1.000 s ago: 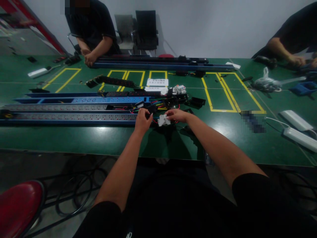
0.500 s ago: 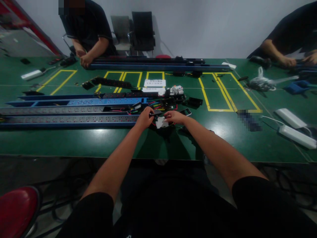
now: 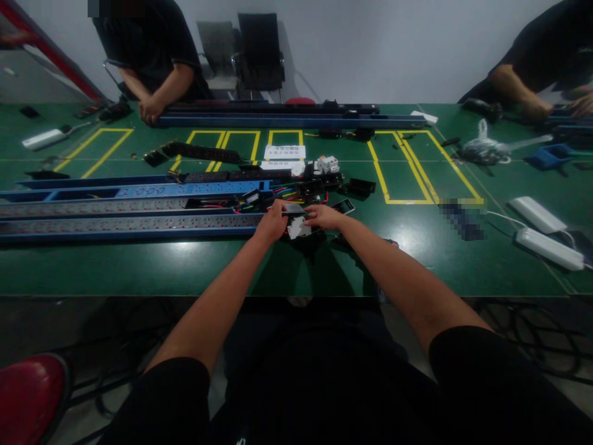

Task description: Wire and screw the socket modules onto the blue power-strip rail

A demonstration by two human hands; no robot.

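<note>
Between my hands is a small dark flat plate (image 3: pixel 293 209); my left hand (image 3: pixel 274 221) grips its left end with bent fingers. My right hand (image 3: pixel 323 217) is pinched at the plate's right end, above a white block-shaped part (image 3: pixel 299 228). Whether its fingertips hold the plate or the white part cannot be made out. Coloured wires (image 3: pixel 290 193) and black housings lie just behind my hands. To the left, long blue rails with rows of sockets (image 3: pixel 222 222) end beside my left hand.
Across the green table (image 3: pixel 185 269), a person's hands (image 3: pixel 151 111) rest at more blue rails (image 3: pixel 278 118). Another person works at the far right. White power strips (image 3: pixel 549 248) and a clear plastic bundle (image 3: pixel 484 149) lie on the right. A red stool (image 3: pixel 32 395) stands lower left.
The dark plate between my hands now shows more of its flat top face. The view has shifted slightly, moving the table and rails a little left and up. My hands stay close together.
</note>
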